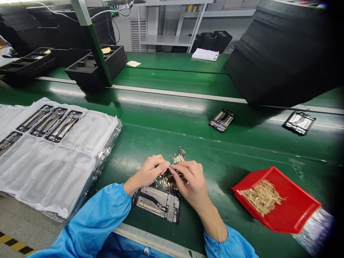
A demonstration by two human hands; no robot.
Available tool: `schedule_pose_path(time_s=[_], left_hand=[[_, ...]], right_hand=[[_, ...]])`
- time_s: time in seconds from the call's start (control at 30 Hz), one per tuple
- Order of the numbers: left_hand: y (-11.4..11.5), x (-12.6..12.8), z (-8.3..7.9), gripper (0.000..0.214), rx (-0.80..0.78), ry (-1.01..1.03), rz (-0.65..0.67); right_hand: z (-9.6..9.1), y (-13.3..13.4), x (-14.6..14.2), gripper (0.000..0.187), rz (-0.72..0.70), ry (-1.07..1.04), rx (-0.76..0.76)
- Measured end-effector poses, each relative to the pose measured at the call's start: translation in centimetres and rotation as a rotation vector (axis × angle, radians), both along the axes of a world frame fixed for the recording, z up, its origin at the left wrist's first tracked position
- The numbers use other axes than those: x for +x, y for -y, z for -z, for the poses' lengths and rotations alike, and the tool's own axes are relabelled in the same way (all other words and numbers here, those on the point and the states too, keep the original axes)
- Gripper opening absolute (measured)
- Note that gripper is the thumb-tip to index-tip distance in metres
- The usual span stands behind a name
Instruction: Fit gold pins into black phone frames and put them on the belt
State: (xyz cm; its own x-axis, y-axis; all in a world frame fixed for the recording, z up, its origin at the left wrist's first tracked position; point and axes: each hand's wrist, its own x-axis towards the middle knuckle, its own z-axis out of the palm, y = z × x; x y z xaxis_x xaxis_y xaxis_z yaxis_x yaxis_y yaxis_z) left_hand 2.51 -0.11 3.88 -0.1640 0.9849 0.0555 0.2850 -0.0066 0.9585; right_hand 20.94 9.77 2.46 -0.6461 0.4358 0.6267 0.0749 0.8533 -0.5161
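A dark phone frame [158,204] lies on the green belt right in front of me. My left hand [149,172] and my right hand [190,182] meet above its far end, fingertips pinched together on a small gold strip [172,168]. More loose gold strips [178,157] lie scattered on the belt just beyond my fingers and over the frame's far end. Blue sleeves cover both forearms.
A red tray [295,204] of gold strips sits to the right. A white foam sheet [48,161] with several phone frames lies at the left. Two more frames [221,120] [299,122] rest farther along the belt. Black foam trays [94,66] and a tall black stack [282,53] stand behind.
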Motion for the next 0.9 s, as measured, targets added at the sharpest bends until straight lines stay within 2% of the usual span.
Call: schedule_pose_path(time_s=[0.07,0.23,0.33,0.57,0.7,0.73,0.83,0.9], left_hand=[[0.0,0.1,0.0,0.061,0.003,0.009,0.000],[0.1,0.0,-0.1,0.063,0.034,0.014,-0.038],[0.1,-0.1,0.0,0.065,0.044,0.010,-0.039],[0.0,-0.2,0.2,0.061,0.076,-0.003,-0.049],[0.1,0.4,0.4,0.033,0.126,-0.003,-0.115],[0.1,0.6,0.4,0.032,0.145,-0.004,-0.117],[0.4,1.3,0.3,0.040,0.179,0.042,0.000],[0.6,1.8,0.1,0.050,0.147,0.166,0.107]], right_hand=[[-0.1,0.0,0.0,0.017,-0.023,-0.008,-0.100],[-0.5,-0.3,0.3,0.017,-0.197,-0.014,-0.567],[-0.5,-0.6,0.4,0.016,-0.217,-0.009,-0.693],[-0.6,-0.6,0.4,0.021,-0.206,0.002,-0.755],[-0.4,-0.3,0.2,0.023,-0.157,-0.015,-0.744],[-0.3,-0.2,0.1,0.023,-0.145,-0.028,-0.735],[-0.1,0.2,-0.3,0.023,-0.114,-0.075,-0.696],[-0.1,0.5,-0.7,0.022,-0.100,-0.088,-0.664]])
